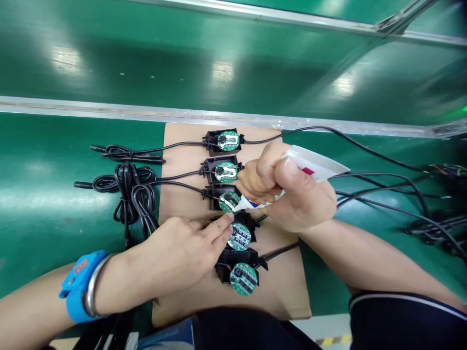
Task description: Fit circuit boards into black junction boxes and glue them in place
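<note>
My right hand (292, 189) is closed round a white squeeze tube (315, 163) with red and blue marks. The tube's pointed nozzle (239, 204) is tilted down onto the third round green circuit board (228, 200). My left hand (182, 250) has its fingers stretched out, their tips at that board's lower edge and over the fourth board (241, 236). White paste lies in a looped line on the first board (229, 140) and the second board (226, 171). A fifth board (243, 278) at the near end shows no white paste. Each board rests at a black plastic case.
The cases stand in a column on a cardboard sheet (189, 301) on the green table (54, 214). Coiled black cables (127, 194) lie on the left. More cables (383, 180) run right to a dark bundle (441, 228). A metal rail (127, 113) crosses behind.
</note>
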### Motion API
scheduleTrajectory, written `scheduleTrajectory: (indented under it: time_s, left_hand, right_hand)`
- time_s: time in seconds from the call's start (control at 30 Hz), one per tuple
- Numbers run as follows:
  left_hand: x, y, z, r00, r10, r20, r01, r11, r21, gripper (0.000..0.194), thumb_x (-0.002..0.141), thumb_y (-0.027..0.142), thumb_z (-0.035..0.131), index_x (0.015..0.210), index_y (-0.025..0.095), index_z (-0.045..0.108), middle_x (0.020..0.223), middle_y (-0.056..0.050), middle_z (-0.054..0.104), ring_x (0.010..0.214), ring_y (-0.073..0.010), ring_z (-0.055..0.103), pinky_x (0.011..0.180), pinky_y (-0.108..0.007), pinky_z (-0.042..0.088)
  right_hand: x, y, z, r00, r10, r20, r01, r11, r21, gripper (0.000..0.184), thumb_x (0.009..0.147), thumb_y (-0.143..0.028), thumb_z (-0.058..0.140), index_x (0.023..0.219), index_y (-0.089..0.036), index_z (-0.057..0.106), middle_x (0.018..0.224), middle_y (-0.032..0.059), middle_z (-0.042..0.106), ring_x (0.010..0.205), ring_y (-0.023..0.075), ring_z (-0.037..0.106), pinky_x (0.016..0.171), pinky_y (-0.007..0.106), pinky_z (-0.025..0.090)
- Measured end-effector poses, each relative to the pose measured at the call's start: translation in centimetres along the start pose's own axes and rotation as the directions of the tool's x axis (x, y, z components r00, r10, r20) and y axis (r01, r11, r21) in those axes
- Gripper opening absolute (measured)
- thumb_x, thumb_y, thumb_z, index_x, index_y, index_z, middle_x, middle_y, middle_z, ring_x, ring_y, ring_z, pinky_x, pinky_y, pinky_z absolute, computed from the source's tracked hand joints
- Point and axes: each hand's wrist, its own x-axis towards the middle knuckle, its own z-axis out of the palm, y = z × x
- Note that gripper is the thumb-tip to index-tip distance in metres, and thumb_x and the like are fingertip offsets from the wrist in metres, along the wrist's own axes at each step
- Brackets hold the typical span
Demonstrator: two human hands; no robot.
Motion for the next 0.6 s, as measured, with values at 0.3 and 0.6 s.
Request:
scheduleTrajectory:
  time_s: [0.3, 0.6]
  left_hand:
    - [-0.2, -0.1, 0.2, 1.000, 0.010, 0.009, -0.009, 1.000, -0.010, 0.053, 0.090, 0.009, 0.042, 0.142, 0.006, 0.050, 0.154, -0.016, 0.041, 0.110, -0.0253, 0.070, 0.079, -0.036, 0.062]
    - [-0.2, -0.1, 0.4, 1.000, 0.013, -0.014, -0.013, 1.000, -0.002, 0.054, 0.090, 0.009, 0.041, 0.142, 0.006, 0.050, 0.155, -0.015, 0.040, 0.110, -0.0250, 0.070, 0.074, -0.034, 0.062]
  right_hand:
    - [0.0, -0.2, -1.2, 1.000, -0.010, -0.027, 0.009, 1.000, -0.019, 0.037, 0.095, -0.044, 0.055, 0.068, -0.020, 0.046, 0.054, -0.0056, 0.027, 0.042, 0.0077, 0.026, 0.039, 0.025, 0.021]
    - [0.8, 0.7, -1.1, 0.998, -0.051, -0.049, 0.050, 0.998, -0.024, 0.040, 0.092, -0.047, 0.060, 0.066, -0.022, 0.043, 0.051, -0.0066, 0.027, 0.041, 0.0082, 0.023, 0.039, 0.026, 0.020]
